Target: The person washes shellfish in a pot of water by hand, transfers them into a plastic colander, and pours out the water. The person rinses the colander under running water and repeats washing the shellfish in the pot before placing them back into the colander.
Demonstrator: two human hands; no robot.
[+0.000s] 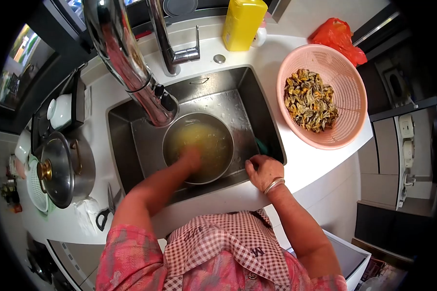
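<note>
A round metal bowl of cloudy yellowish water stands in the steel sink. My left hand dips into the water; its fingers are blurred and hidden below the surface. At the sink's front right corner rests my right hand, a bracelet on its wrist, its fingers bent down over the rim beside something green inside the sink. Whether it holds anything is hidden. To the right, a pink basket holds a heap of yellow-brown pieces of food.
The chrome faucet arches over the sink, with a second tap behind. A yellow bottle and a red bag stand at the back. At left are a lidded pot and scissors.
</note>
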